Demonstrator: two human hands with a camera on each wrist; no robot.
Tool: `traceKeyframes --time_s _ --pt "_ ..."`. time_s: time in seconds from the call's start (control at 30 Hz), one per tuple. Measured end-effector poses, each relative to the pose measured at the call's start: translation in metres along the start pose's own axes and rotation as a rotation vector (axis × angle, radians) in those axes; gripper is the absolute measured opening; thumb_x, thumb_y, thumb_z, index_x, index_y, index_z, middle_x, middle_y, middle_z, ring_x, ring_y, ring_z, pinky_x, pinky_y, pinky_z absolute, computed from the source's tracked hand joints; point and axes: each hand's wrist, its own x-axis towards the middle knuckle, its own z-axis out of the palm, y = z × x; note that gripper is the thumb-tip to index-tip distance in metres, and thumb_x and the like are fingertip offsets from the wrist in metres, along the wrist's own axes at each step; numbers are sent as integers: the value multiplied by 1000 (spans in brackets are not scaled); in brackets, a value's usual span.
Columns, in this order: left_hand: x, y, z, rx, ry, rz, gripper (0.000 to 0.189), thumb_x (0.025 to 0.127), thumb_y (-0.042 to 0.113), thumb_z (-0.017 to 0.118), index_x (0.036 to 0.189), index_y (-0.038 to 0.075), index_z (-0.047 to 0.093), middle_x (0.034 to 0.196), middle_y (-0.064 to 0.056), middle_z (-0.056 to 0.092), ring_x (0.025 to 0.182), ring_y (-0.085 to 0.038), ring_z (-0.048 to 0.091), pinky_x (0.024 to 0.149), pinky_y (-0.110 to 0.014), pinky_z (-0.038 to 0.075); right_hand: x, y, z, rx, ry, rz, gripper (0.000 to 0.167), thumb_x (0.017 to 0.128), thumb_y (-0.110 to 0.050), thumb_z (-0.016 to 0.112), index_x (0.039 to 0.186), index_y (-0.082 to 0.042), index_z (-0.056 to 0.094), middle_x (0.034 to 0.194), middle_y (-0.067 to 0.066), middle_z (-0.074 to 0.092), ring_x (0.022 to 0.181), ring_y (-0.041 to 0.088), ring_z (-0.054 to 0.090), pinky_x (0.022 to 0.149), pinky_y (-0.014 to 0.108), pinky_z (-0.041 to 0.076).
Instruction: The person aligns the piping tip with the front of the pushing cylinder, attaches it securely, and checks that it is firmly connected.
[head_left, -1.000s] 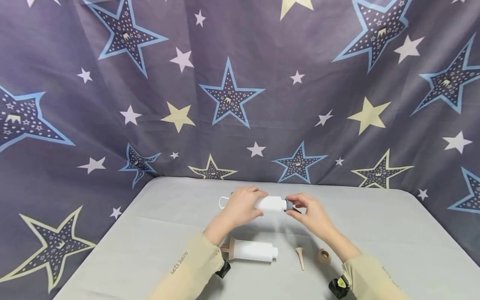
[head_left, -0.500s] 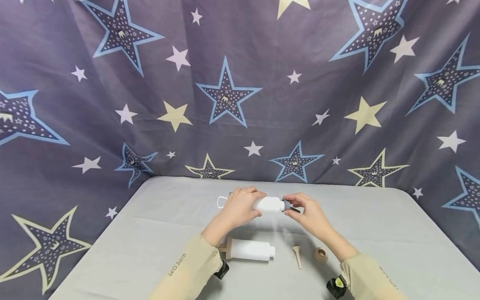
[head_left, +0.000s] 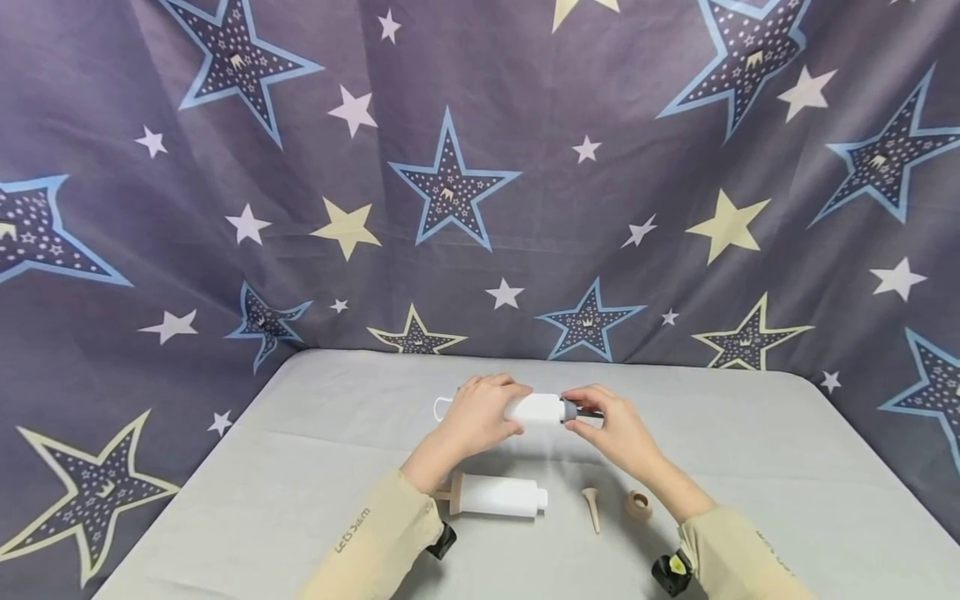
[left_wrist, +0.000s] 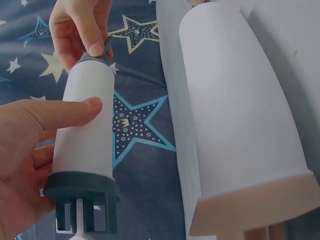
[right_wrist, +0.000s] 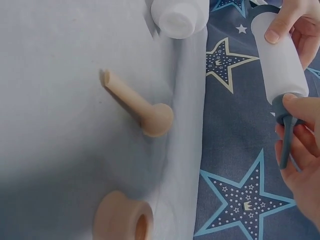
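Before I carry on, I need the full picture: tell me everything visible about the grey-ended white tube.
The grey-ended white tube looks like smooth, opaque plastic. A dark grey cap with an open frame covers one end, where a white looped rod projects; a grey collar with a slim nozzle sits at the other. It is held roughly level above the table: the left hand grips its body, the right hand the collar. Whether the collar is tight cannot be told.

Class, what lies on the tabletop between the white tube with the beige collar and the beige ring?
The beige nozzle, touching neither the white tube nor the beige ring. The head and right wrist views show this.
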Motion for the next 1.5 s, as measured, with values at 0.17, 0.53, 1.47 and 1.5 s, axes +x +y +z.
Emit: traceKeyframes --time_s 0.17,0.53,1.47,1.5 --pt "1 0 1 -22 -7 3 50 70 31 75 117 20 62 108 1 61 98 -20 59 84 -39 46 0 0 0 4 13 -17 35 73 -6 73 107 -6 63 101 4 64 87 17 63 77 30 52" --pt "1 -1 -2 -77 -44 4 50 70 30 75 117 20 62 108 0 61 96 -19 59 82 -38 46 0 5 0 -8 7 -65 35 73 -5 73 107 -8 64 102 2 64 89 18 63 78 30 52" --pt "-1 -1 6 -27 -19 30 49 72 31 74 118 21 61 109 1 61 99 -18 57 85 -37 45 -2 7 -2 -8 -81 11 36 78 -17 71 112 -10 63 102 1 65 92 21 62 71 28 51" --pt "-2 -1 6 -24 -20 30 49 72 32 74 118 21 61 109 2 60 100 -17 57 86 -37 44 -2 7 -2 -4 -85 21 36 78 -18 71 112 -10 63 101 2 66 92 21 62 70 28 51"
